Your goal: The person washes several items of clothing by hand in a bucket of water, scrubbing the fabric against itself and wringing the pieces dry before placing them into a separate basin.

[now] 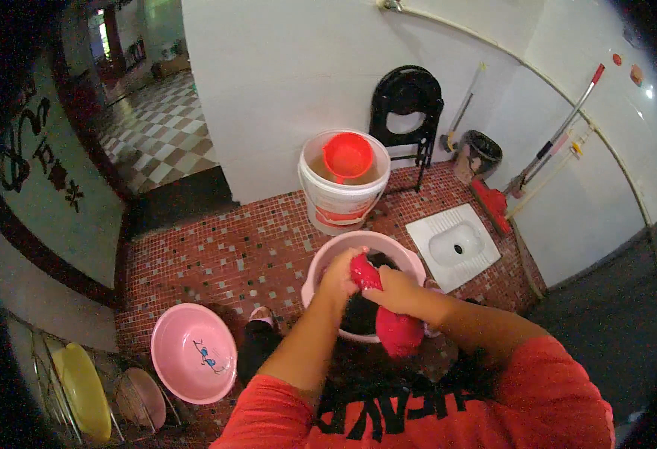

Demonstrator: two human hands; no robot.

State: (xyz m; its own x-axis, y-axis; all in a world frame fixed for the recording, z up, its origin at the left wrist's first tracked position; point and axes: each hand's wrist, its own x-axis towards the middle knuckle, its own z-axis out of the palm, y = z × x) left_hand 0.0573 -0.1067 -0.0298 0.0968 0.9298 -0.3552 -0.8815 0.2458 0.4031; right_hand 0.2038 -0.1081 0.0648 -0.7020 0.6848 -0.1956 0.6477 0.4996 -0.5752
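Observation:
A wet red cloth [400, 331] is bunched and twisted between my two hands. My left hand [339, 275] grips its far end, and my right hand [393, 289] is closed around its middle. The rest of the cloth hangs below my right hand, over the near rim of a pink plastic basin [328, 252]. Inside that basin lies a dark mass [359, 314], perhaps dark cloth or water; my forearms hide part of it. Both hands are above the basin.
A white bucket [337, 199] holds liquid and a red dipper [348, 154]. Behind stands a folded black chair [407, 101]. To the right are a squat toilet [457, 247], waste bin [477, 154] and red broom [491, 205]. Another pink basin [193, 353] and a yellow basin [81, 387] are left.

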